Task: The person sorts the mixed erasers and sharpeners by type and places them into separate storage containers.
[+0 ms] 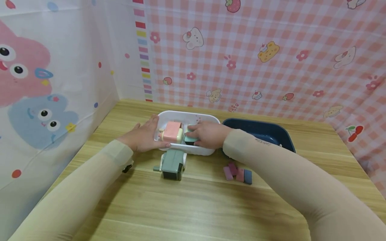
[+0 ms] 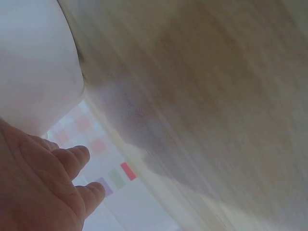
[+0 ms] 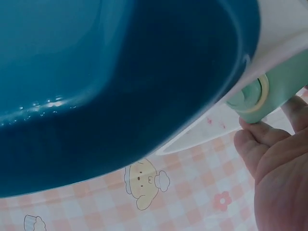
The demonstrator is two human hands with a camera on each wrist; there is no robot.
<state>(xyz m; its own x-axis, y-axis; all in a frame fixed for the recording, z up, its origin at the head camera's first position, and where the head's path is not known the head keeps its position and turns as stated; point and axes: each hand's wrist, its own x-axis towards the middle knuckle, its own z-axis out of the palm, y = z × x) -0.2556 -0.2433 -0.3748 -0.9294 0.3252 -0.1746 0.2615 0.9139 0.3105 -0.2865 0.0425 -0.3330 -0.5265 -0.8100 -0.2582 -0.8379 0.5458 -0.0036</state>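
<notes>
A white basin (image 1: 208,151) stands near the back of the table. My left hand (image 1: 146,135) holds its left end, the thumb along the front rim and the fingers at the far left corner. Inside the basin, on the left, lies a pink crank pencil sharpener (image 1: 172,131). My right hand (image 1: 211,134) reaches in and grips a mint-green pencil sharpener (image 1: 190,138) beside it. In the right wrist view the fingertips (image 3: 257,132) touch this green body (image 3: 284,82), which the hand partly hides. A grey-green crank pencil sharpener (image 1: 173,164) stands in front of the basin.
A dark blue basin (image 1: 259,124) stands right of the white one, under my right forearm. Several small pink, purple and blue blocks, perhaps erasers (image 1: 239,174), lie in front of it. Patterned cloth (image 1: 247,77) hangs behind the table and at both sides.
</notes>
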